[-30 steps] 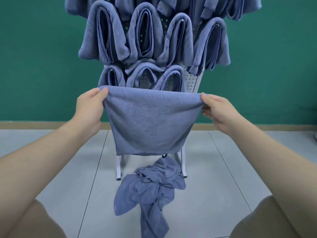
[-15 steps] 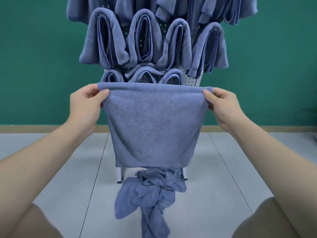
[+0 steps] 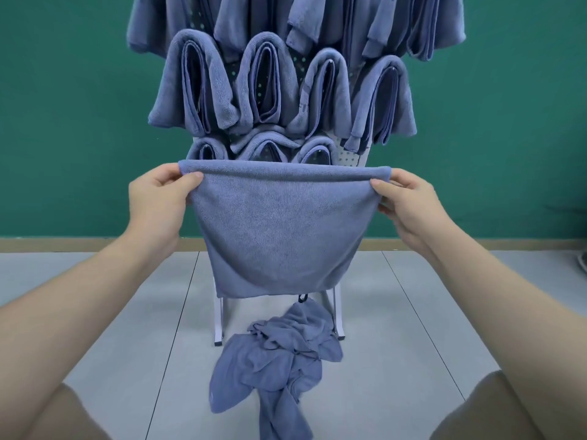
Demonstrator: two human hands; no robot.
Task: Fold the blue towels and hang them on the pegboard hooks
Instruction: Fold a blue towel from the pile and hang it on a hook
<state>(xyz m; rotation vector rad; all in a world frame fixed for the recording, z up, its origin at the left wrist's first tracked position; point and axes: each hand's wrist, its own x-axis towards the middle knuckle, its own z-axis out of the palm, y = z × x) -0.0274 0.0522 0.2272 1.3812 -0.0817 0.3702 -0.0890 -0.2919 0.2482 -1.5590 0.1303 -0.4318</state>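
Note:
A folded blue towel [image 3: 282, 230] hangs stretched between my hands, in front of the pegboard [image 3: 349, 155]. My left hand [image 3: 157, 204] pinches its top left corner and my right hand [image 3: 409, 204] pinches the top right corner. Several folded blue towels [image 3: 270, 87] hang in rows on the pegboard hooks behind it; the lowest row is partly hidden by the held towel. A crumpled pile of blue towels [image 3: 279, 360] lies on the floor at the stand's feet.
The pegboard stands on white legs [image 3: 219, 319] on a grey tiled floor, against a green wall [image 3: 63, 122] with a wooden skirting strip. My knees show at both bottom corners. A dark object sits at the far right edge [image 3: 583, 262].
My hands have spread slightly wider and pulled the towel's top edge taut and level; the towel hangs a little higher over the lowest row of hung towels.

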